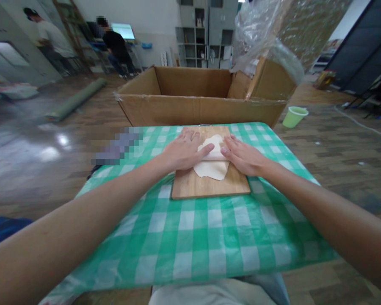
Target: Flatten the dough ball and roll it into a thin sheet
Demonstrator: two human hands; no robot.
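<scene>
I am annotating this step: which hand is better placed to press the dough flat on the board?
Probably the left hand: its fingers lie on top of the dough, while the right hand touches only its edge.

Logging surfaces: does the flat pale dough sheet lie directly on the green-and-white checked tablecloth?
No, the flat pale dough sheet lies on a rectangular wooden board.

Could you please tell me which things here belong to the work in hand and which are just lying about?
In use: left hand, right hand, flat dough, wooden board.
Lying about: cardboard box, green cup, rolled mat, plastic wrap.
</scene>
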